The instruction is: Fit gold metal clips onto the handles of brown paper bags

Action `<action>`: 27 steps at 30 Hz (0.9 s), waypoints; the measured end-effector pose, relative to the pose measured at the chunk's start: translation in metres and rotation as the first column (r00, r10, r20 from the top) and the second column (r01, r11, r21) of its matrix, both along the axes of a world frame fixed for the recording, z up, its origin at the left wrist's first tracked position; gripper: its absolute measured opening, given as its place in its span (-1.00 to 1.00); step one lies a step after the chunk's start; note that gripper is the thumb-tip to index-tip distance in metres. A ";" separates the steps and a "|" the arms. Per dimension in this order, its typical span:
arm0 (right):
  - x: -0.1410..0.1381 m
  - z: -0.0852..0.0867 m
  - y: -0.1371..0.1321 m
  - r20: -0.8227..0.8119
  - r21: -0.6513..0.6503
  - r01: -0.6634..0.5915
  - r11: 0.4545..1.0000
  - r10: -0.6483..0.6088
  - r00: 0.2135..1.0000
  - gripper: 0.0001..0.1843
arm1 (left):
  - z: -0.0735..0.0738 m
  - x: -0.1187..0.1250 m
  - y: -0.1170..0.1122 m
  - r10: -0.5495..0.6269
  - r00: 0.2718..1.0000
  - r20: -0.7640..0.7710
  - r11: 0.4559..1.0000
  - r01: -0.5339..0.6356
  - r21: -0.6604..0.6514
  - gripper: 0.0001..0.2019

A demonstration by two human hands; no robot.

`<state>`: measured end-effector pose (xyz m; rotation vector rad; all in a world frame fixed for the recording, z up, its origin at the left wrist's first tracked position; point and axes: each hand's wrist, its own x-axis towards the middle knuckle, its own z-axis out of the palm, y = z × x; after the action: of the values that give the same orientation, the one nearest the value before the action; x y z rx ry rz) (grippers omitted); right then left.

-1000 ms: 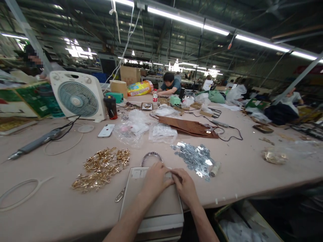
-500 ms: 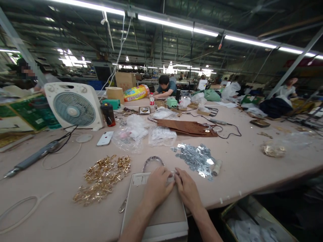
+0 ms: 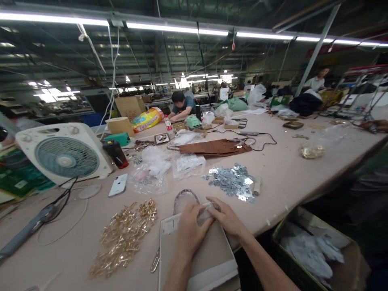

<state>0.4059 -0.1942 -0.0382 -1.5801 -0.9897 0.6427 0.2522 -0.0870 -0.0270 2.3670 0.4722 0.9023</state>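
A flat beige bag (image 3: pixel 209 258) with pale edges lies in front of me, close to the table's front edge. Its dark patterned loop handle (image 3: pixel 186 195) curves up beyond the far edge. My left hand (image 3: pixel 191 226) is closed over the bag's top edge, thumb bent toward the right. Against the same edge, near the right corner, the fingers of my right hand (image 3: pixel 226 216) pinch the bag. Any small part between the fingertips is hidden. A metal clasp (image 3: pixel 155 260) sticks out at the bag's left side.
Gold metal fasteners (image 3: pixel 127 238) are heaped to the left, thin silver plates (image 3: pixel 232 182) to the right. A phone (image 3: pixel 118 185), a fan (image 3: pixel 65 155), an electric screwdriver (image 3: pixel 27 232) and brown material (image 3: pixel 212 148) lie around. A box (image 3: pixel 348 258) stands below the table edge. A person (image 3: pixel 182 105) works opposite.
The view has turned to the right and tilted. Both hands remain at the bag's top edge, with the right hand's index finger now reaching further left over it.
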 end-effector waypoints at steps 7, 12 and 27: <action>0.005 0.002 0.008 0.019 -0.023 0.046 0.999 -0.046 0.999 -0.51 | -0.004 -0.002 0.002 0.000 0.998 0.056 1.000 0.001 -0.021 -0.76; 0.009 0.011 0.008 -0.076 -0.028 -0.048 0.998 0.045 0.996 -0.54 | -0.002 -0.003 0.002 -0.012 0.997 0.073 1.000 0.014 -0.028 -0.78; -0.014 -0.002 0.004 -0.708 0.183 0.078 0.980 0.076 0.703 -0.43 | -0.010 0.001 0.006 -0.004 1.000 0.026 0.999 0.003 0.034 -0.66</action>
<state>0.3916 -0.1899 -0.0399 -0.9957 -0.4345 1.0213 0.2533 -0.0810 -0.0365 2.3829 0.4459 0.9455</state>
